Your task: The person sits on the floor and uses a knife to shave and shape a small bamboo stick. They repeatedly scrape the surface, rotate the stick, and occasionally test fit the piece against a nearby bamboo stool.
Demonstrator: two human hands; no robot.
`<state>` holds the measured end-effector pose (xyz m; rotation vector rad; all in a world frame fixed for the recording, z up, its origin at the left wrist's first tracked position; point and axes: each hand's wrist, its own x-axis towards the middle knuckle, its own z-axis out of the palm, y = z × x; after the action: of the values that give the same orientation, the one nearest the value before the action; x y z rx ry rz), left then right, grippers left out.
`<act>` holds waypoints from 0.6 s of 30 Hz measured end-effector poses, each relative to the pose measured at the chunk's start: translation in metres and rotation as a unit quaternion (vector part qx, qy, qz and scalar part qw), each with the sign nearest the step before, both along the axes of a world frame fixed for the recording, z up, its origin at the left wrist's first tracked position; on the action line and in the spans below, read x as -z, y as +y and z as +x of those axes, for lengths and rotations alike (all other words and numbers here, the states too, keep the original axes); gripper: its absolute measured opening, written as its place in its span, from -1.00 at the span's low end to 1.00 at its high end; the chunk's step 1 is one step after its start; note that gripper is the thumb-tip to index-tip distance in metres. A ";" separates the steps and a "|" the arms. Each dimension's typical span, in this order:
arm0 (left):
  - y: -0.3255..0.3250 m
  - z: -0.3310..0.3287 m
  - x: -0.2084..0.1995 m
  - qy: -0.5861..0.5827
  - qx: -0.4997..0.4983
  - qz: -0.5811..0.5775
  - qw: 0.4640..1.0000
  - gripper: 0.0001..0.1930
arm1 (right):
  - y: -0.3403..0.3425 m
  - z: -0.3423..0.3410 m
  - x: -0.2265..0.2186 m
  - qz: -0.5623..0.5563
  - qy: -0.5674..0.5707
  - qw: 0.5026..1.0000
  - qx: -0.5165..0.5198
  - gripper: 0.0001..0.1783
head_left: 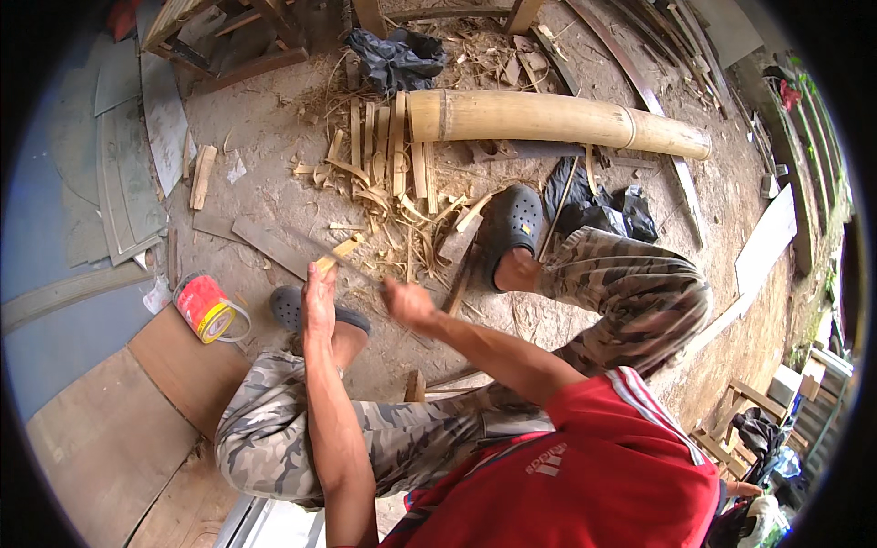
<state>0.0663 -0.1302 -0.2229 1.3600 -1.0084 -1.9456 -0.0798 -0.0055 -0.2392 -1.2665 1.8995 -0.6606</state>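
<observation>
My left hand (319,301) grips a short bamboo strip (345,247), which points up and to the right. My right hand (409,303) is closed around the handle end of a long thin blade, a knife (363,272) by its look, slightly blurred. The blade slants to the upper left and crosses the strip just above my left fingers; whether it touches cannot be made out. Beyond my hands, several split bamboo strips (399,151) lie side by side among curled shavings (373,196). A thick bamboo pole (539,119) lies on the ground behind them.
A red bucket (196,300) lies tipped on the left, near brown boards (187,365). Black plastic bags (397,59) rest at the far side and by my right shoe (519,219). A wooden frame (265,36) stands far left. Long slats (630,68) lie far right.
</observation>
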 end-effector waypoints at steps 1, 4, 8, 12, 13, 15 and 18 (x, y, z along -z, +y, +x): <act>0.003 -0.001 -0.002 -0.006 0.017 0.008 1.000 -0.16 | 0.009 -0.002 0.020 0.027 0.009 1.000 0.003 -0.76; -0.001 -0.019 -0.019 -0.013 0.092 -0.012 0.996 -0.08 | 0.017 -0.018 0.097 0.087 0.040 0.995 0.024 -0.80; 0.001 0.001 -0.003 -0.007 0.023 0.013 1.000 -0.13 | 0.018 0.012 0.041 -0.031 0.014 0.999 0.006 -0.76; 0.000 -0.001 -0.007 -0.014 0.048 0.017 0.999 -0.12 | 0.024 -0.004 0.083 0.102 -0.031 0.994 0.037 -0.69; -0.001 -0.012 -0.013 -0.017 0.060 0.014 0.998 -0.12 | 0.029 -0.011 0.117 0.128 0.020 0.989 0.075 -0.67; 0.006 -0.014 -0.012 -0.026 0.086 0.005 0.996 -0.13 | 0.036 -0.009 0.113 0.095 0.021 0.993 0.068 -0.66; 0.012 -0.002 -0.003 -0.030 0.064 0.007 0.997 -0.14 | 0.037 0.005 0.061 0.054 -0.024 0.997 0.054 -0.65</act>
<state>0.0645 -0.1185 -0.2196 1.3992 -1.1380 -2.0195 -0.0749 0.0310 -0.3005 -1.0777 1.9472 -0.6284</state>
